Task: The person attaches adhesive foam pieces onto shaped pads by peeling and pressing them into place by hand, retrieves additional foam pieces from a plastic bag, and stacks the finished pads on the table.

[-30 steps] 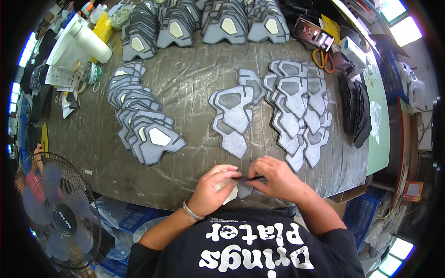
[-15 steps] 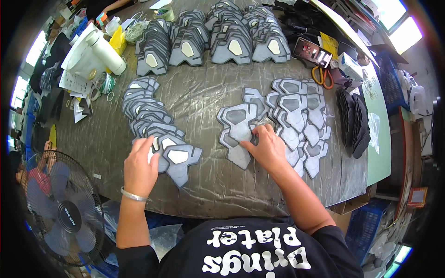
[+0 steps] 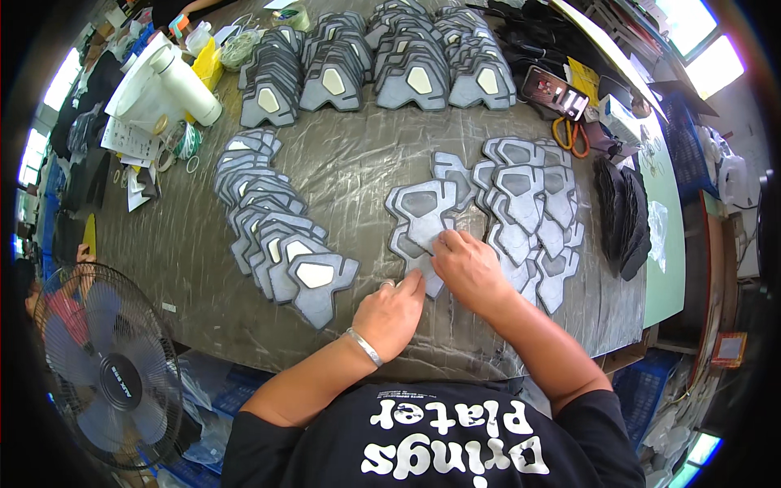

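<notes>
A grey foam piece with a darker centre lies in the middle of the plastic-covered table. My right hand presses its fingers on the lower part of that piece. My left hand touches the piece's bottom tip with its fingertips; a bracelet is on its wrist. To the left runs an overlapping row of finished grey pieces with pale centres. To the right lies a spread of grey pieces.
Several stacks of grey pieces line the far edge. A white roll, papers and tape rolls sit far left. Orange scissors, a phone and black pieces are on the right. A fan stands lower left.
My left hand has come back from the left row to the middle piece. My right hand has stayed on that piece, sliding slightly lower.
</notes>
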`<action>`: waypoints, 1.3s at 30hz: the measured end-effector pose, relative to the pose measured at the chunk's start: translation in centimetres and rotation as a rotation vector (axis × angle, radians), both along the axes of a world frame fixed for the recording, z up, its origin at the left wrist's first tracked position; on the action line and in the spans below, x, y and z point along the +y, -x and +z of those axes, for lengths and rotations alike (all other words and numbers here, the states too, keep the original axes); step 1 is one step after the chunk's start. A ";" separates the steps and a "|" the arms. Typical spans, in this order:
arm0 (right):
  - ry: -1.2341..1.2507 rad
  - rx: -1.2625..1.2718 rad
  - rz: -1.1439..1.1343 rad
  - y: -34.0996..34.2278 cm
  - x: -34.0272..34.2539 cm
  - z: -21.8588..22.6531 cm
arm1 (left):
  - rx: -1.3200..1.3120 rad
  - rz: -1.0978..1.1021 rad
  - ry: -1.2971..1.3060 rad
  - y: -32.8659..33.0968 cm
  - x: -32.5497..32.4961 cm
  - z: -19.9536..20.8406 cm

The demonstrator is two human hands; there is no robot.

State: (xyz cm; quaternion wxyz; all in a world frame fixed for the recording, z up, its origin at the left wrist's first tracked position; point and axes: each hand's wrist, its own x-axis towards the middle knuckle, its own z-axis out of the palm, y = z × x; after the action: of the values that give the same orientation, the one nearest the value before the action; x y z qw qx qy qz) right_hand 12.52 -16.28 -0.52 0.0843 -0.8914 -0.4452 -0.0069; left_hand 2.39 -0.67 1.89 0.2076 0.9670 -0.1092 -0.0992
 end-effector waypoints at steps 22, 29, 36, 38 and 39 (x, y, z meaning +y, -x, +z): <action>-0.636 0.246 -0.444 -15.4 2.3 5.1 | 0.008 -0.034 0.053 -0.3 0.7 -1.0; -0.642 0.562 -0.332 -13.1 3.3 6.0 | 0.006 -0.005 0.190 -0.2 2.2 -1.9; -0.594 0.619 -0.300 -8.8 2.7 4.7 | -0.192 0.206 0.435 -4.0 4.5 1.6; -0.633 0.644 -0.362 -8.8 3.1 4.3 | -0.306 0.204 0.314 -5.2 5.0 1.3; -0.663 0.667 -0.422 -8.7 3.4 4.0 | -0.305 0.203 0.307 -5.8 5.3 0.7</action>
State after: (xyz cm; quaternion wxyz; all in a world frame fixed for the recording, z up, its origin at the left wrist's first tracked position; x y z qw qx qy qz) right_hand 21.24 -12.92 3.52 0.4965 -0.8410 -0.1782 0.1201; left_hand 8.23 4.59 2.63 0.3421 0.9340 -0.0552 0.0871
